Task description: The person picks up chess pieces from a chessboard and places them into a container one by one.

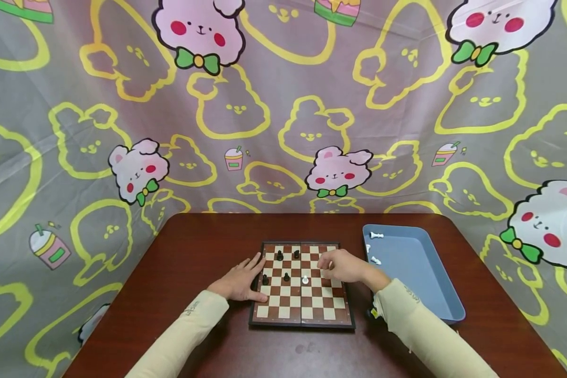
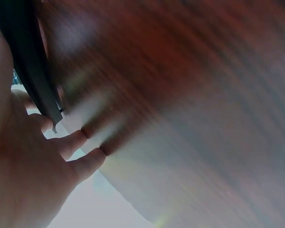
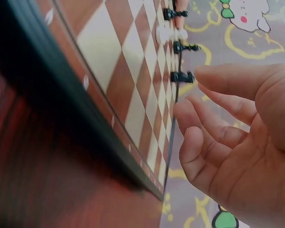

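A chessboard [image 1: 290, 313] of brown and cream squares lies on the table. My left hand [image 1: 240, 280] rests along its left edge, thumb and fingers spread; in the left wrist view its fingertips touch the table beside the dark rim. Over the board's right half hovers my right hand [image 1: 342, 266], fingers loosely bent and apart. No piece shows between them in the right wrist view. A white piece [image 1: 305, 280] stands near the middle fold. Several black pieces stand on the left half, among them one [image 1: 286, 276] near the white piece and one [image 1: 265, 280] beside my left hand.
A blue-grey tray [image 1: 437, 262] stands to the right of the board, with white chess pieces [image 1: 376, 235] lying along its left side. By my right sleeve is a small black and yellow thing [image 1: 372, 313], partly hidden. A patterned curtain [image 1: 274, 121] hangs behind the table.
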Demonstrator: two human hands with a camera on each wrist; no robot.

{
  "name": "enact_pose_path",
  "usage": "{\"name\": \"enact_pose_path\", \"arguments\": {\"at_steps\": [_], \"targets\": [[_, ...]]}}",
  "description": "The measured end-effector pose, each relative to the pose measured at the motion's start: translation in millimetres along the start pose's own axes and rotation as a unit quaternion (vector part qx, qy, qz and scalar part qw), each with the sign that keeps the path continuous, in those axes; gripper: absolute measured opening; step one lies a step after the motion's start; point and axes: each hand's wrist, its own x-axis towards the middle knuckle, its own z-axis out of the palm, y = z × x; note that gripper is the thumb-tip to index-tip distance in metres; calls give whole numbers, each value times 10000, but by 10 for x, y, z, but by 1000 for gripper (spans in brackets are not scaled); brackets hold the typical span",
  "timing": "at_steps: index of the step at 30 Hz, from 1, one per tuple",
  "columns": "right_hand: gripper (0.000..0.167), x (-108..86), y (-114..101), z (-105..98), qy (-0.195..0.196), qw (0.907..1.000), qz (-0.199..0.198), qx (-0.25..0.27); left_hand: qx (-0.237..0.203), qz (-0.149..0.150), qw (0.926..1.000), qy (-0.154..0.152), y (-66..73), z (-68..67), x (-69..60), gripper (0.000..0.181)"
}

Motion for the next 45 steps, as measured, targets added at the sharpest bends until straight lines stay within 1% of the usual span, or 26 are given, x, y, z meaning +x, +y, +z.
{"name": "enact_pose_path", "arguments": {"at_steps": [4, 7, 10, 13, 18, 26, 34, 39, 45], "targets": [[19, 49, -46, 86, -72, 9998, -128, 160, -2, 5, 10000, 15, 6, 5, 0, 106], [23, 74, -86, 143, -163, 9996, -181, 130, 5, 3, 10000, -4, 7, 5, 2, 107], [24, 104, -131, 195, -228, 9993, -302, 79, 51, -17, 10000, -33, 1, 2, 5, 107], [23, 138, -177, 237, -258, 9990, -357, 71, 52, -29, 10000, -33, -4, -8, 6, 107], [18, 185, -228, 279, -341, 9989, -301, 135, -17, 10, 10000, 21, -7, -18, 1, 106], [10, 236, -203, 329, -332, 9988, -341, -70, -35, 76, 10000, -2, -31, 16, 7, 109], [11, 266, -198, 347, -338, 9988, -327, -163, 40, 160, 9999, 46, -23, 21, 2, 107], [10, 262, -206, 333, -317, 9988, -354, -126, 53, 121, 9999, 54, -24, 18, 7, 107], [9, 223, -199, 271, -205, 9992, -356, -33, 65, 82, 9999, 48, -30, 13, 15, 107]]}}
